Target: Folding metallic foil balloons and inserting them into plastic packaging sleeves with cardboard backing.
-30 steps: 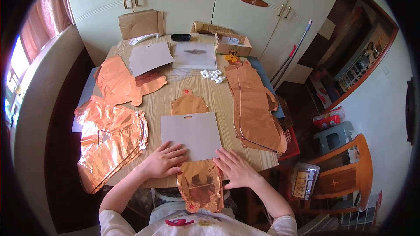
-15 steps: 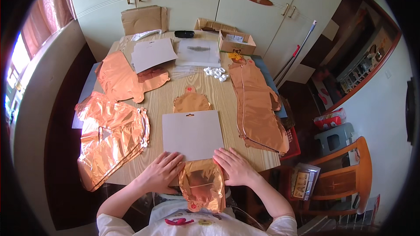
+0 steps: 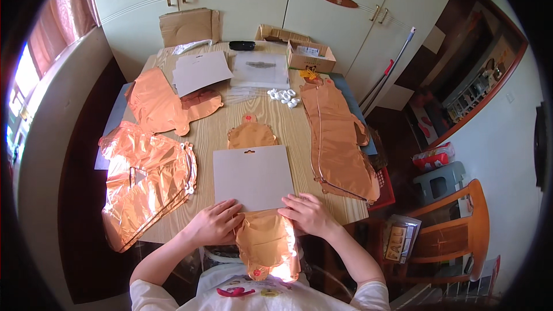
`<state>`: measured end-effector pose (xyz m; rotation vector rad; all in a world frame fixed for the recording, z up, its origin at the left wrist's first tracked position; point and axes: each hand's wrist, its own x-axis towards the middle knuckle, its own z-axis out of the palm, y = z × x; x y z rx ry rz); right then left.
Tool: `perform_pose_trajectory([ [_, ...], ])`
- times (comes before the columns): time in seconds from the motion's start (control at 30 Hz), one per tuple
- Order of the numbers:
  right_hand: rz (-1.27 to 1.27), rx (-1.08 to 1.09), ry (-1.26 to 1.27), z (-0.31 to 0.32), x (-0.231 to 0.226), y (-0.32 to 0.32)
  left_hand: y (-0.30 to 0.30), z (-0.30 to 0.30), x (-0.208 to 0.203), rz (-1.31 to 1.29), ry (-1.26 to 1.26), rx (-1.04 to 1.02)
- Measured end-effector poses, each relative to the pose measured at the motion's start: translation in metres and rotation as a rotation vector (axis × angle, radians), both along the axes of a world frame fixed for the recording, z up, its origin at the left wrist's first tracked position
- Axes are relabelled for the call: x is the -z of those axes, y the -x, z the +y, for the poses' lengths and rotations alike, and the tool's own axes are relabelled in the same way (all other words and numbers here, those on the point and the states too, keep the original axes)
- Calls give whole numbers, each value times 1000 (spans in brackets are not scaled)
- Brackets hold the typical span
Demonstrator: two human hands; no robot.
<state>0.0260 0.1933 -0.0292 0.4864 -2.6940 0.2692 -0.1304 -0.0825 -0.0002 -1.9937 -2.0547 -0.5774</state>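
Note:
A flat copper-coloured foil balloon [image 3: 266, 242] lies lengthwise before me, its near end hanging over the table's front edge. Across its middle rests a pale grey card [image 3: 253, 178] with a hanging slot at the top; the balloon's rounded far end shows beyond it. At the card's lower left corner, my left hand [image 3: 216, 223] is closed on the balloon's left edge, fingers over the top. My right hand [image 3: 311, 216] grips the opposite edge by the lower right corner, fingers bent. Both thumbs are mostly hidden.
Copper foil balloons [image 3: 147, 178] lie in piles at the left, and another stack [image 3: 340, 138] at the right. Farther back are grey cards [image 3: 203, 73], clear plastic bags [image 3: 259, 69], white ribbon rolls [image 3: 283, 97] and a cardboard box [image 3: 311, 56]. A wooden chair [image 3: 449, 230] stands at the right.
My fingers have bent from lying flatter, the right hand's most clearly. The balloon's near end has shifted and tilted, now catching bright light. The card has barely moved.

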Motion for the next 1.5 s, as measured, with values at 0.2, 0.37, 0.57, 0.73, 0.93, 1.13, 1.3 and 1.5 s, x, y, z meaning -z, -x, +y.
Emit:
perform_pose_trajectory([
  [0.2,10,84,244,-1,5,10,3,3,11,-132,-29,-72],
  [0.37,-121,253,396,-8,-19,26,18,5,24,-446,37,-324],
  [0.57,-157,343,497,-5,2,45,15,21,21,-530,-59,-402],
  [0.73,-210,353,374,-7,-1,51,13,21,27,-469,-60,-441],
  [0.93,-205,422,393,-12,5,51,3,27,29,-420,-77,-507],
  [1.13,-192,464,383,-15,10,51,3,30,33,-305,-56,-537],
  [1.3,-134,437,296,-16,14,50,4,32,34,-262,-35,-560],
  [1.5,-196,397,200,-17,8,49,4,35,18,-225,52,-720],
])
